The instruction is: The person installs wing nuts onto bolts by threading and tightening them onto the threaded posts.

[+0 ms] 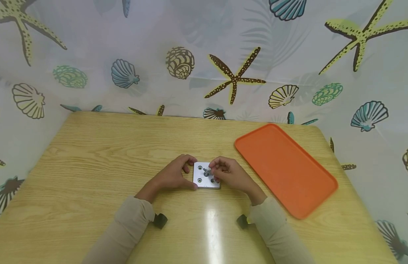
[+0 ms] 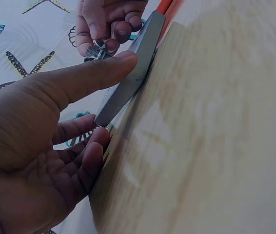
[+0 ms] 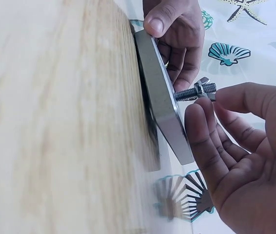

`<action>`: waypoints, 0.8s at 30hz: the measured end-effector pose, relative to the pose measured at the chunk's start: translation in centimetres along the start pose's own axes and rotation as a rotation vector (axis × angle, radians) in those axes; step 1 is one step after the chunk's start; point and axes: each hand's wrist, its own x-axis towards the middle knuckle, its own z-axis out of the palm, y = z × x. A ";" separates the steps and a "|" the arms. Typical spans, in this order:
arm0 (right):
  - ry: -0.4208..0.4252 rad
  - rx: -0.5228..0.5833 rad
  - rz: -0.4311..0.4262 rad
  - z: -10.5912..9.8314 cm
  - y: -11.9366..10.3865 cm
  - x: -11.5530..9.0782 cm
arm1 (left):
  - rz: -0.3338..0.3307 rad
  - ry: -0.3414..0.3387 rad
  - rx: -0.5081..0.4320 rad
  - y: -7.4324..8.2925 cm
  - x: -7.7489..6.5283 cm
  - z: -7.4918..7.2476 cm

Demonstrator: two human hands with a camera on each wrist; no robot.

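A square silvery metal plate [image 1: 206, 185] with holes near its corners lies flat on the table. From its middle a threaded bolt [image 3: 186, 93] stands up, and a wing nut [image 3: 204, 87] sits partway along the thread, close below the tip. My left hand [image 1: 173, 173] holds the plate at its left side, thumb at the near corner and fingers at the far one. With thumb and index finger my right hand [image 1: 232, 173] pinches the wing nut, its other fingers loosely bent beside the plate's right edge.
An orange tray [image 1: 286, 168] lies slanted at the right of the wooden table [image 1: 108, 146]. Behind the table hangs a cloth [image 1: 151, 33] printed with shells and starfish. A small dark block shows at each wrist.
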 end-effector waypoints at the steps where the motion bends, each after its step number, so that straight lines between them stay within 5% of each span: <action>1: 0.000 0.002 0.003 0.0 0.0 0.0 | 0.001 0.000 0.001 0.0 0.0 0.0; 24: -0.015 0.019 0.001 0.0 0.4 0.2 | 0.001 -0.002 -0.010 -0.1 0.0 0.0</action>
